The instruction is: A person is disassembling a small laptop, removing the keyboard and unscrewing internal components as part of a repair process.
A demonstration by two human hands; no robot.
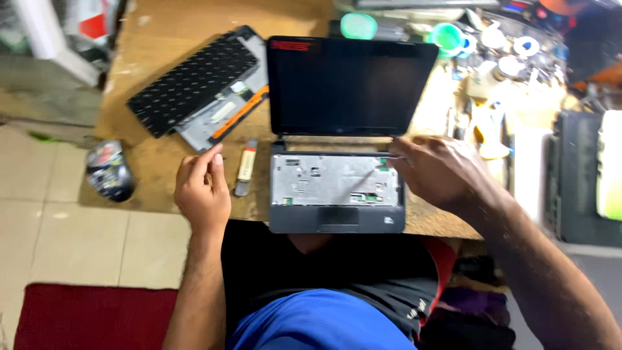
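A small black laptop point(337, 217) lies open at the near edge of a wooden workbench point(168, 32), its keyboard removed so the silver metal tray point(324, 178) shows. My right hand point(440, 172) rests at the tray's right edge, fingertips at the upper right corner; whether it grips anything is unclear. My left hand point(202, 191) hovers left of the laptop, loosely curled with the forefinger raised, holding nothing. A removed black keyboard point(194, 81) lies on a grey panel at the back left. A slim tool point(245, 167) lies between my left hand and the laptop.
A dark rounded object point(109, 172) sits at the bench's left edge. Tape rolls, green lids and tools point(492, 52) crowd the back right. A dark case point(576, 175) stands at far right. Tiled floor and a red mat point(91, 317) lie below left.
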